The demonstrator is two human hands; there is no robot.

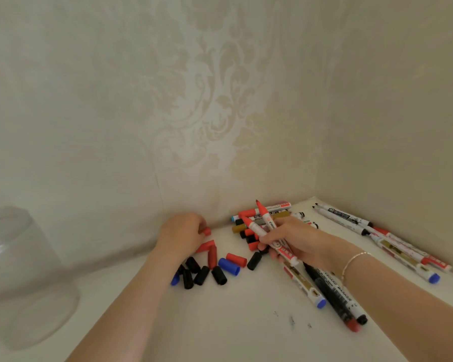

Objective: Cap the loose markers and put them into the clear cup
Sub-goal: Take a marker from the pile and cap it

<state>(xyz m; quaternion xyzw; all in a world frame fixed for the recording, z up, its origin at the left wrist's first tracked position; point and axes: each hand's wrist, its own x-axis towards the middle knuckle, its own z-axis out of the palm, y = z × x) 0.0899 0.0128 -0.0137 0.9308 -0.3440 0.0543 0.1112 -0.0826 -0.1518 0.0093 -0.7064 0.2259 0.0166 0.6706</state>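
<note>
My right hand (pixel 296 241) grips two uncapped red markers (pixel 262 226), tips up. My left hand (pixel 183 233) pinches a red cap (pixel 207 231) by the wall. Clear cup (pixel 24 278) stands far left, well apart from loose caps (pixel 209 267).

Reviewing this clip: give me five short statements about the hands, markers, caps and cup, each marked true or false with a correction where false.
1. The right hand grips two uncapped red markers. True.
2. The left hand hangs idle. False: it pinches a red cap.
3. The clear cup already holds markers. False: none show inside it.
4. Loose caps in black, blue and red lie on the white surface between the hands. True.
5. The cup stands at the far right. False: it is at the left edge.
</note>
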